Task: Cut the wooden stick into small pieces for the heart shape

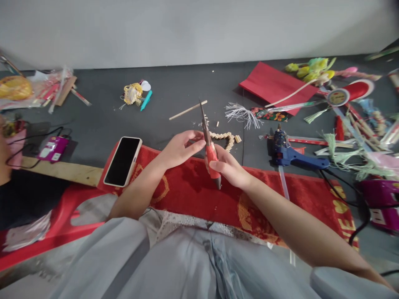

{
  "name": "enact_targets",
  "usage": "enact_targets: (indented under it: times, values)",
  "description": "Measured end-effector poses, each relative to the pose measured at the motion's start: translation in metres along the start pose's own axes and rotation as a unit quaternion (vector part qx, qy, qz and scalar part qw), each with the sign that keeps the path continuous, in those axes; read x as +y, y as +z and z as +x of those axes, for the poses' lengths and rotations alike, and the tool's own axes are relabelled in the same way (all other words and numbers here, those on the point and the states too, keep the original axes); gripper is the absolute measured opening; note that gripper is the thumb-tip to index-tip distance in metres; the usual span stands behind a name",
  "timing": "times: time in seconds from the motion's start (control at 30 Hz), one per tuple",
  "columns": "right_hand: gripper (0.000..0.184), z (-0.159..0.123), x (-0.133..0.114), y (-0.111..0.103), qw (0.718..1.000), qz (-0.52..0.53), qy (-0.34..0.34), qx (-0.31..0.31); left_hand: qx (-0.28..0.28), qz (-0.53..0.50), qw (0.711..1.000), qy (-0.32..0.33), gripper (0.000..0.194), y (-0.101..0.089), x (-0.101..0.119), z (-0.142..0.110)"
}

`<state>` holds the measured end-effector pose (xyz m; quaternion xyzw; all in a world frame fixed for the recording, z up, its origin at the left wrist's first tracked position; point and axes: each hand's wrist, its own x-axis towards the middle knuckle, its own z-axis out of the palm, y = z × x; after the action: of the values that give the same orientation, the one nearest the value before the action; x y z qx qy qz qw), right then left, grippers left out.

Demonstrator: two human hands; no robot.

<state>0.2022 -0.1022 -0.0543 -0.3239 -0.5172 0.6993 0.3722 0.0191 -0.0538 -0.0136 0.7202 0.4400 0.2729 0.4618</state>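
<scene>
Centrally placed: one pointed metal tool with a red-and-grey grip (211, 152), held above the near edge of the table, its tip directed away from the person.

Right hand (229, 168): fingers closed around the tool's grip, thumb laid along the near side.

Left hand (181, 147): fingers curved, thumb extended towards the tool at its left side; whether they pinch anything or touch the metal cannot be told.

Beyond the hands, on the dark grey table (187, 83): one thin, straight, pale wooden stick (187, 111), lying aslant, partly behind the tool's tip; one curved chain of short pale wooden pieces (231, 141), just beyond the right hand; one loose short pale piece (217, 123), near the chain.

Beneath the hands: one red towel with yellow patterning (193, 182), spread along the table's near edge.

Left side: one black-screened phone in a pale case (123, 161), resting on the towel; farther back, one tangle of yellow and cream thread (133, 94) beside one teal plastic marker-like piece (146, 100).

Right side: one dark blue glue gun (282, 151); behind it, one white thread tassel (241, 114), one red paper sheet or envelope (274, 87), and one spool of red thread (353, 90).
</scene>
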Motion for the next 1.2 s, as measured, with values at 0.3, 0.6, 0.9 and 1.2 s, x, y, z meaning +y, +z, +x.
enact_targets:
  times: [0.3,0.6,0.9,1.2]
  values:
    - [0.043,-0.003,-0.001,0.001,0.999,-0.009,-0.004,-0.033,0.004,-0.039,0.998,0.053,0.038,0.006,0.003,-0.006]
    - [0.047,-0.004,-0.012,0.005,0.994,-0.099,0.037,0.019,0.093,0.005,0.994,0.05,0.036,0.011,0.011,-0.011]
    - [0.039,-0.005,-0.013,0.011,0.98,-0.179,0.062,0.068,0.123,-0.021,0.991,0.058,0.043,0.006,-0.002,-0.005]
    - [0.041,-0.007,-0.015,0.018,0.957,-0.275,0.052,0.079,0.209,-0.295,0.932,0.04,0.053,0.006,-0.009,0.01]
